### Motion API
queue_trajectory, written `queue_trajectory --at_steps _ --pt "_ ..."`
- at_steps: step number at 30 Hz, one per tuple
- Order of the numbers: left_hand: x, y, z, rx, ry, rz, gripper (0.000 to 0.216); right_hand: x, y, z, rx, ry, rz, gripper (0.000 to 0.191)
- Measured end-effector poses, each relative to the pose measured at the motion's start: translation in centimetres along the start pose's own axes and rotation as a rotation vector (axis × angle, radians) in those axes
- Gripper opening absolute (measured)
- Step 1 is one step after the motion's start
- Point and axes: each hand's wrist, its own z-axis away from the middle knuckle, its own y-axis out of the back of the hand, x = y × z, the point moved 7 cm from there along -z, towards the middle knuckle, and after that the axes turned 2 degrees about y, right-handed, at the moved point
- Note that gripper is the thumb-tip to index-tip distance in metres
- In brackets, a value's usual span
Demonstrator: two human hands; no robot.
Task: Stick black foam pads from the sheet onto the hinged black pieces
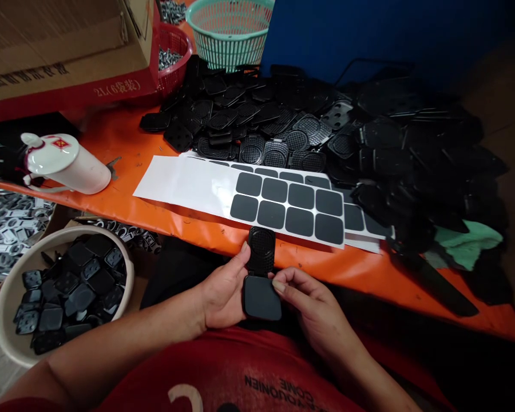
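Note:
My left hand (224,292) and my right hand (309,300) meet in front of my chest, both closed on a black plastic part (261,250) with a meshed face. A dark grey rounded pad (261,298) lies over the part's lower half, pinched under both thumbs. Just beyond, on the orange table (120,137), lies a white backing sheet (184,186) carrying two rows of the same grey pads (288,209). A large heap of black plastic parts (309,126) covers the table behind the sheet.
A beige bowl (8,286) of finished black parts sits at my lower left, beside grey metal pieces (8,223). A white lidded mug (64,163) lies on the table's left. A cardboard box (64,46), a red basket (174,54), a green basket (229,28) and a green cloth (467,243) stand around.

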Motion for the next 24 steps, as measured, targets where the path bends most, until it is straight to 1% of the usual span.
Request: queue_trajectory --at_steps 5,11,17,24 --pt "-0.02 -0.09 0.02 0.015 0.0 -0.02 0.067 -0.04 0.07 -0.04 0.003 0.012 0.011 0.032" --pt "0.03 -0.3 0.07 -0.018 -0.01 -0.011 0.066 -0.36 -0.01 0.06 0.003 0.044 0.072 0.032" --pt "-0.05 -0.13 0.12 -0.006 -0.011 -0.02 0.066 -0.49 -0.14 0.12 0.004 0.052 0.099 0.033" --pt "-0.13 0.04 0.06 0.025 0.002 -0.024 0.071 -0.49 -0.09 0.06 0.008 0.074 0.135 0.034"
